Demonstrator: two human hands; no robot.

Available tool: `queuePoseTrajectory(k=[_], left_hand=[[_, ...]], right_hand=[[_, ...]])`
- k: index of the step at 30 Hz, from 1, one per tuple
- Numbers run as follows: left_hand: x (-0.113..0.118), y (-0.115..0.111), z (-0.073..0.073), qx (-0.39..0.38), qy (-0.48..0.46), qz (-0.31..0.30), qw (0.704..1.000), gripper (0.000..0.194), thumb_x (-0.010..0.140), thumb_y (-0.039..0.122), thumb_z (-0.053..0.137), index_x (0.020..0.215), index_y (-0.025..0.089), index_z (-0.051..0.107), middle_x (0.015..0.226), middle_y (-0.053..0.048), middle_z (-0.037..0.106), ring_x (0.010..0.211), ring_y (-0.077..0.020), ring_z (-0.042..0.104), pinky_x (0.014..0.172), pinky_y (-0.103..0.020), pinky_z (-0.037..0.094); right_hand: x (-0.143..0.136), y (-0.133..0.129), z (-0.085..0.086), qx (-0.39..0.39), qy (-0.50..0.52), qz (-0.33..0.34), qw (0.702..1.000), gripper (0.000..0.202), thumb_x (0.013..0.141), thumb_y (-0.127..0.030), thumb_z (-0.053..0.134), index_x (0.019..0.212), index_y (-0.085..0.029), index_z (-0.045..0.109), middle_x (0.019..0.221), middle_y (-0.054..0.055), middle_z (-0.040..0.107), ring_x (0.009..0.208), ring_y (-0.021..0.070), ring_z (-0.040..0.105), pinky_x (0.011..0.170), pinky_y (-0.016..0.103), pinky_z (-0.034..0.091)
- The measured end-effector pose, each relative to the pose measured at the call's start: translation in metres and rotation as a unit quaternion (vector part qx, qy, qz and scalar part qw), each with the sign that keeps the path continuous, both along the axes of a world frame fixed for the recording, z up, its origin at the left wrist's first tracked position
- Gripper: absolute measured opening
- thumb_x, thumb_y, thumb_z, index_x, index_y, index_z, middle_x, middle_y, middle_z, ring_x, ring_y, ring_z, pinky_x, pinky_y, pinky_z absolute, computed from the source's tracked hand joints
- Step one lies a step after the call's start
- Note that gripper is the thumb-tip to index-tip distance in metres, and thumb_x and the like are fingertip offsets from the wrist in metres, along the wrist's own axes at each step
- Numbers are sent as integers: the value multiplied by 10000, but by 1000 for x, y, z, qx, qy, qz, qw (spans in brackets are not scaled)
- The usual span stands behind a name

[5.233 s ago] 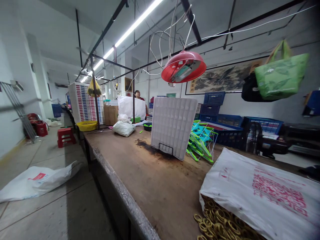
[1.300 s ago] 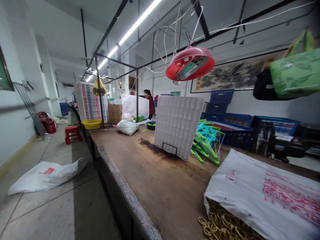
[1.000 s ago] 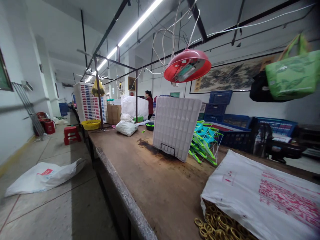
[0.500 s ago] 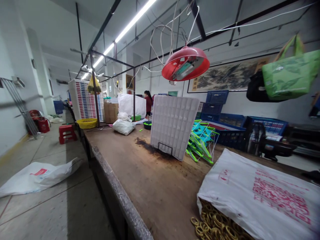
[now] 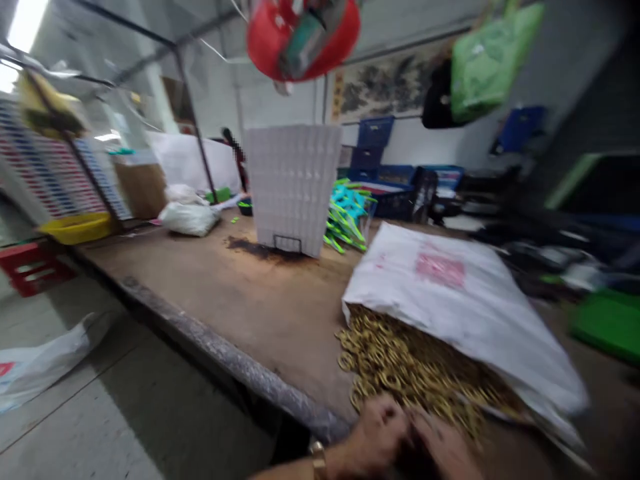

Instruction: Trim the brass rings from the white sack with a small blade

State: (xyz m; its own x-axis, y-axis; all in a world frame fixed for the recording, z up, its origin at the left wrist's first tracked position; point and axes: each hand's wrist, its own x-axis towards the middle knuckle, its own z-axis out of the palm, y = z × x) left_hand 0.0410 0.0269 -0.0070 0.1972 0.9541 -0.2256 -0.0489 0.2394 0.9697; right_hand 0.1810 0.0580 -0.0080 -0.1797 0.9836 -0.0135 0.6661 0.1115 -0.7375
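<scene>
At the bottom edge my left hand (image 5: 375, 430), with a gold-coloured band at the wrist, is curled closed. Whatever it may hold is hidden. My right hand (image 5: 443, 443) is close beside it, smeared by motion, its fingers unclear. Both are at the near edge of a heap of brass-coloured rings (image 5: 395, 363). The rings spill onto the brown table (image 5: 280, 313) from the mouth of a white woven sack (image 5: 415, 273) with red print, lying on its side.
A pale ribbed tray (image 5: 295, 187) stands upright in a black wire holder. Green and turquoise plastic pieces (image 5: 347, 213) lie behind it. A red lamp (image 5: 305, 37) hangs overhead. A white bag (image 5: 187, 217) and yellow basin (image 5: 77, 229) are farther left; a person (image 5: 240, 160) is beyond.
My view has swung right and down, so the sack and ring heap show more fully. Both my hands have come into view at the bottom, by the rings.
</scene>
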Motion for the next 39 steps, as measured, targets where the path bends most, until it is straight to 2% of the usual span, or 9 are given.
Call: queuePoseTrajectory(k=[2, 6, 9, 13, 16, 21, 24, 34, 39], left_hand=[[0, -4, 5, 32, -5, 13, 999, 301, 804, 434, 479, 708, 152, 529, 610, 25, 471, 560, -83, 407, 535, -215, 339], [-6, -7, 17, -1, -51, -11, 999, 356, 769, 508, 489, 690, 161, 482, 483, 74, 356, 415, -50, 275, 409, -197, 209], [-9, -11, 20, -13, -77, -21, 997, 365, 754, 523, 509, 707, 163, 471, 479, 80, 368, 388, -39, 263, 384, -189, 180], [-10, -16, 20, -19, -86, -31, 996, 349, 764, 507, 512, 716, 164, 471, 462, 89, 342, 377, -33, 249, 379, -184, 170], [-10, -17, 20, -18, -83, -20, 996, 344, 764, 507, 509, 732, 167, 473, 460, 91, 331, 378, -35, 239, 380, -185, 161], [-9, -16, 23, 17, -64, 0, 998, 333, 758, 484, 528, 715, 158, 477, 508, 73, 371, 422, -43, 273, 410, -192, 199], [-8, -17, 25, 44, -43, 6, 998, 316, 765, 469, 523, 714, 159, 489, 527, 65, 387, 457, -58, 304, 443, -200, 239], [-10, -20, 17, 88, -10, 21, 996, 300, 778, 456, 512, 687, 171, 490, 562, 39, 446, 523, -87, 387, 500, -209, 302], [-11, -28, 26, 86, -20, -19, 996, 322, 794, 466, 496, 694, 160, 500, 620, 20, 492, 498, -67, 364, 476, -199, 287]], right_hand=[[-3, -5, 3, -36, 60, 27, 997, 378, 793, -505, 385, 591, -216, 520, 614, 16, 552, 628, 174, 541, 580, 282, 460], [-10, -11, 20, -44, 132, 33, 990, 324, 777, -440, 385, 587, -186, 448, 579, -13, 453, 554, 111, 412, 528, 236, 360], [-15, -15, 30, -51, 146, 23, 988, 298, 789, -401, 376, 584, -188, 413, 567, -36, 397, 538, 91, 358, 516, 218, 320], [-12, -17, 28, -37, 140, 10, 989, 273, 802, -354, 371, 589, -187, 409, 568, -43, 382, 536, 85, 344, 513, 210, 297], [-6, -19, 24, 2, 88, 0, 996, 252, 820, -310, 360, 622, -180, 445, 576, -33, 414, 547, 92, 368, 531, 212, 292], [-2, -31, 24, 54, -85, 74, 992, 158, 793, -170, 379, 698, -180, 506, 615, -2, 512, 567, 110, 422, 555, 224, 268], [-3, -35, 26, 61, -143, 86, 984, 146, 742, -113, 407, 755, -182, 536, 674, 23, 577, 606, 124, 468, 575, 229, 267], [-9, -37, 33, 13, -183, 103, 978, 208, 717, -80, 405, 828, -171, 556, 742, 50, 623, 651, 138, 514, 581, 226, 268], [-1, -29, 25, -7, -211, 54, 976, 173, 754, -95, 398, 811, -156, 549, 692, 48, 596, 586, 120, 465, 547, 239, 238]])
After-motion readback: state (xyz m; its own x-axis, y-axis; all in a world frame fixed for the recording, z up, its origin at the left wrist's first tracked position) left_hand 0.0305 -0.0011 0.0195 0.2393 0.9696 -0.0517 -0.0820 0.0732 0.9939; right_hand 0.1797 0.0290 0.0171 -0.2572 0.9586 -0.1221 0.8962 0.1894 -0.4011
